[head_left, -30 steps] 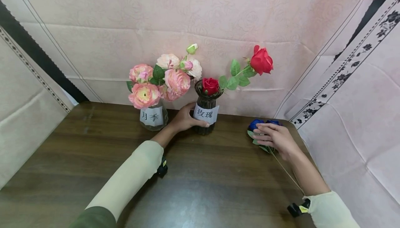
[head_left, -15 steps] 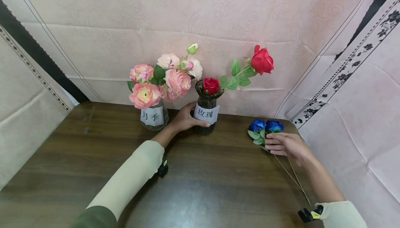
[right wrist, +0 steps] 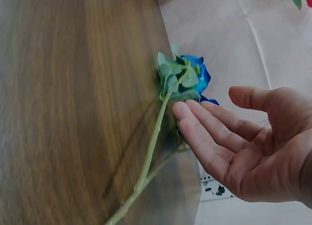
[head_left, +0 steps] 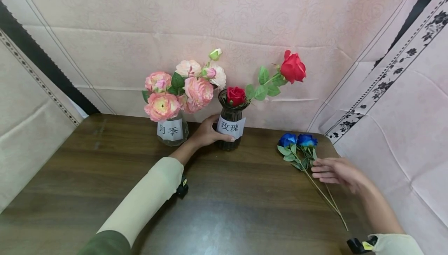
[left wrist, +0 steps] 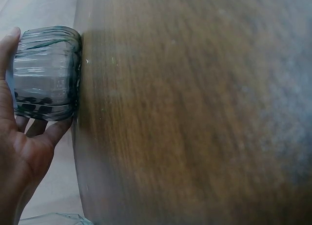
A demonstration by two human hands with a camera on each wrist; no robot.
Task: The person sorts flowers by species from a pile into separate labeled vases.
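My left hand (head_left: pixel 210 132) grips a dark glass vase (head_left: pixel 229 144) from its left side, thumb across the front below a white label. Two red roses stand in that vase: one low bloom (head_left: pixel 236 96) at the rim, one long-stemmed rose (head_left: pixel 293 67) leaning right. In the left wrist view, fingers and thumb wrap the vase's ribbed base (left wrist: pixel 48 74). At the table's right lie two blue roses (head_left: pixel 307 140), their stems crossing toward the front. Beside their leaves is my right hand (head_left: pixel 341 172), fingers extended and thumb apart, holding nothing in the right wrist view.
Left of the dark vase stands a clear glass vase (head_left: pixel 171 132) with a white label and several pink and cream flowers (head_left: pixel 196 91). Pale patterned cloth (head_left: pixel 140 21) hangs behind and at both sides of the wooden table (head_left: pixel 224 200).
My right hand has drawn back to the right and toward me, uncovering the blue blooms, which lie on the table throughout. The left hand and both vases stay in place.
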